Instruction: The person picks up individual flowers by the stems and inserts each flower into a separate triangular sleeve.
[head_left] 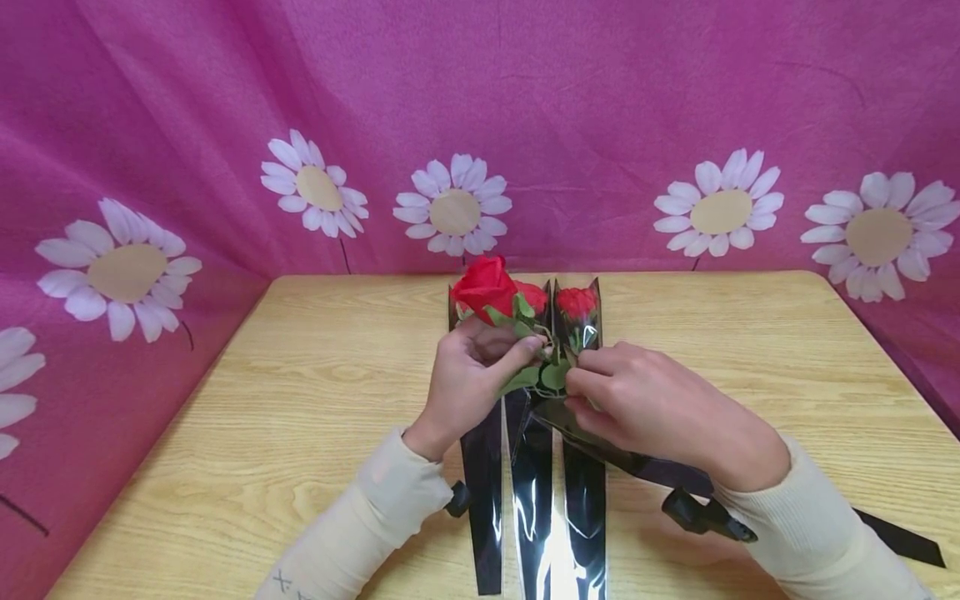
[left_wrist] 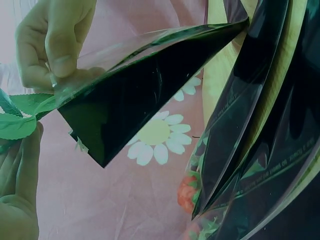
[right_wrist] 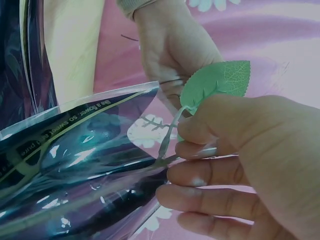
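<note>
A red artificial rose [head_left: 486,286] with green leaves [right_wrist: 216,82] is in my left hand [head_left: 461,387], whose thumb and fingers grip its stem below the bloom. My right hand [head_left: 660,408] pinches the mouth of a flower sleeve [left_wrist: 145,95], black on one side and clear on the other. Within the right wrist view, the rose's stem [right_wrist: 167,137] runs past the right fingertips into the sleeve, and the printed clear film lies over it. The leaves stay outside the sleeve's mouth. The sleeve's narrow end slants toward my right forearm, above the table.
Three sleeved roses lie side by side beneath my hands, their black sleeves [head_left: 585,508] pointing toward me and red blooms [head_left: 577,302] at the far edge. A black strip [head_left: 900,537] lies at the right on the wooden table [head_left: 315,392]. Pink daisy-printed cloth [head_left: 585,108] hangs behind.
</note>
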